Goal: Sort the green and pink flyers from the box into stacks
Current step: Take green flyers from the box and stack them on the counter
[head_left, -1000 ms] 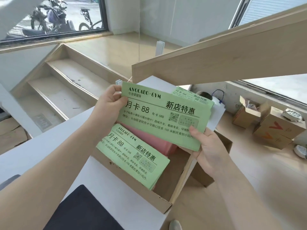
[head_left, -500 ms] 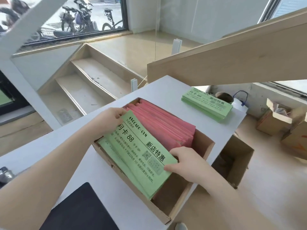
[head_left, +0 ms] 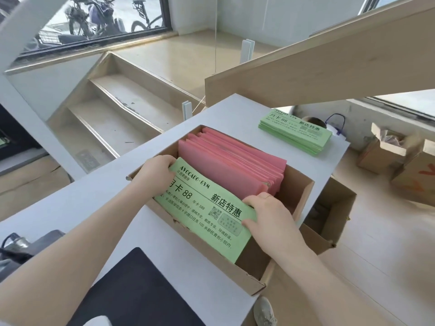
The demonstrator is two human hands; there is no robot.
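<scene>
An open cardboard box stands on the white table. Inside it, green flyers lean at the near end and a thick batch of pink flyers stands behind them. My left hand grips the green flyers' upper left corner. My right hand holds their right edge, thumb on the printed face and fingers curled behind. A stack of green flyers lies on the table's far right corner.
A black pad lies on the table near me, with dark gear at the left edge. An open empty carton sits on the floor right of the table, more cartons beyond. Stairs descend behind.
A second ago I held a green bundle up over the box. That bundle now lies on the far green stack, and both hands have come down onto the green flyers in the box.
</scene>
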